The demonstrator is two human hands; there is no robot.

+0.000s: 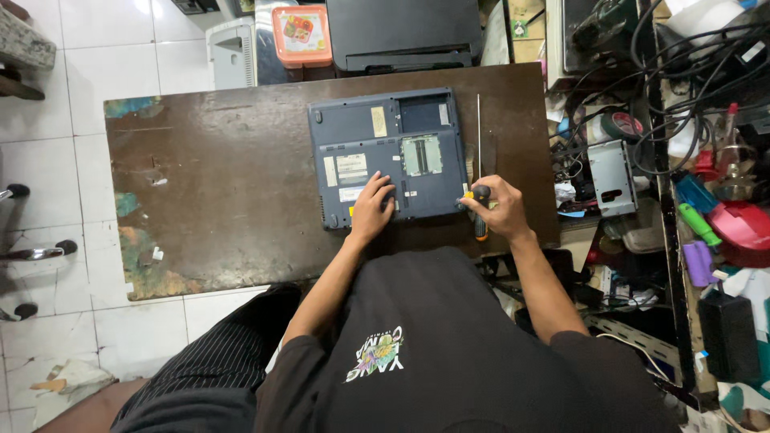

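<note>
While you sit at the dark, worn table [216, 192], its left edge shows scuffed patches of blue and bare wood, and white floor tiles [56, 144] lie beyond it. Toward the middle of the table, a grey-blue laptop [389, 152] lies upside down, its underside up, with pale labels and an open bay at its far right corner. Your left hand [370, 207] rests flat on the laptop's near edge, fingers spread and pressing down, gripping nothing. Just right of the laptop, your right hand [496, 210] is closed round a screwdriver [480, 215] with a black and orange handle, held at the laptop's near right corner; whether the tip touches the case you cannot tell. A thin metal rod [479, 132] lies along the laptop's right side, just beside it. Farther right, off the table, shelves [682, 160] hold a tangle of black cables, tape rolls and coloured tools.
</note>
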